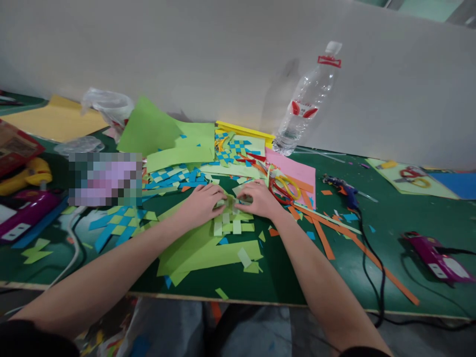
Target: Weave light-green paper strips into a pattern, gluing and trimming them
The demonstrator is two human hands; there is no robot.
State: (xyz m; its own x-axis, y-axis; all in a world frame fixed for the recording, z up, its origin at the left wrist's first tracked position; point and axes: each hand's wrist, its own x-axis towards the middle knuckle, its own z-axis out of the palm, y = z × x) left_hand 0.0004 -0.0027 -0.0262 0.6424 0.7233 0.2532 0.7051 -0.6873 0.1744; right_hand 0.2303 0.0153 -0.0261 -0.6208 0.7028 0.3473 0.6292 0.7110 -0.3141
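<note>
Before me, green and pale paper strips are woven into a small lattice lying on green paper sheets. The fingers of my left hand curl and pinch at the lattice's far left part. Opposite them, my right hand has thumb and fingers closed on its far right part. My fingertips partly hide the strips between them. Red-handled and yellow-handled scissors lie just right of my right hand. Behind my hands are blue-and-green woven paper pieces.
A clear plastic bottle leans against the grey wall. A blue glue gun with a black cable and a purple power strip lie at right. Orange strips cross the table. A yellow tool and a second purple strip sit left.
</note>
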